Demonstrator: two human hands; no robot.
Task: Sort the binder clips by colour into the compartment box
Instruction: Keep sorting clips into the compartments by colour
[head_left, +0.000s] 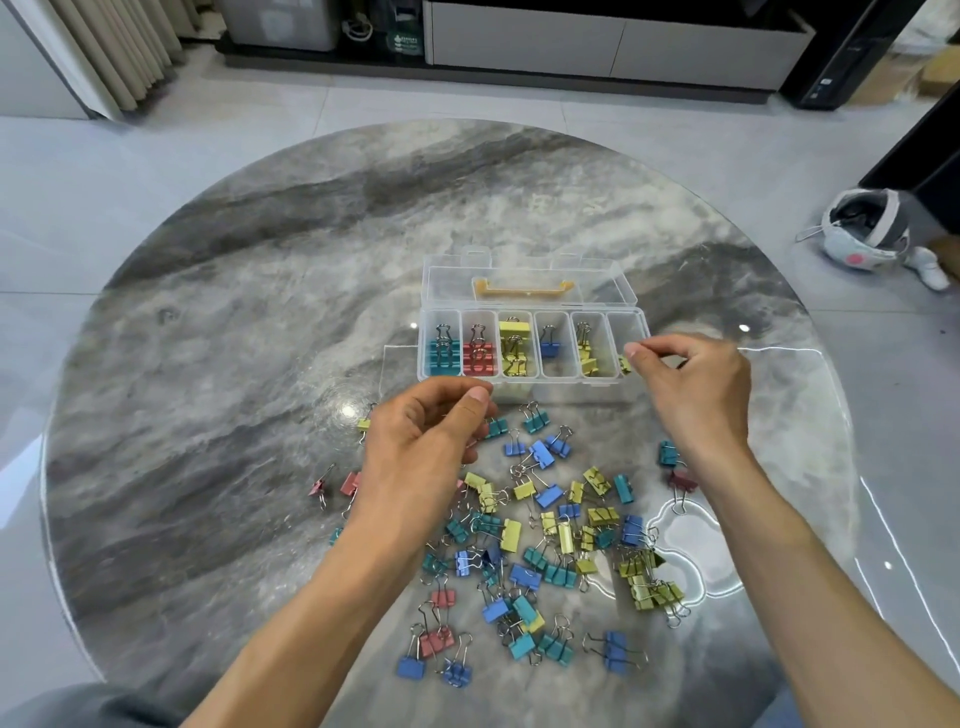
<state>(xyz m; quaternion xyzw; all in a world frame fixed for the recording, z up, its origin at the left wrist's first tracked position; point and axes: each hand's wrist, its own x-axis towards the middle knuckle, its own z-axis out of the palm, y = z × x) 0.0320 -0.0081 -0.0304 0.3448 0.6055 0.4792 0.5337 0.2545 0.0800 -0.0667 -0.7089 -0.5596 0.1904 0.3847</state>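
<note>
Round grey marbled tabletop (249, 332), glossy, on a pale tiled floor (78, 171).

Nearest: loose pile of binder clips (545, 545) spread across the near-centre of the tabletop, mixed blue, teal, yellow, olive, red. No common heading, wire handles point every way. A few strays sit apart on the left, a red clip (318, 487) furthest out. Near-left and right margins of the tabletop are bare.

Left hand (421, 447) hovers over the far-left edge of the pile, fingers curled, thumb tip against forefinger. Cannot tell if it holds anything.

Right hand (696, 387) sits at the box's right end, thumb and forefinger pinching an olive clip (625, 364) at the rim of the last compartment.

Compartment box (530, 387), clear plastic, just beyond the pile. Long axis runs left-right, six slots side by side. From left: teal, red, yellow, one blue, olive, the last mostly hidden by the right hand. Lid (527, 283) folded open away from the viewer, yellow handle (522, 288) parallel to the box.

Beyond the box, open tabletop to the far edge.

Far: low cabinet with pale drawers (571, 41), a helmet (867, 228) on the floor at right.
</note>
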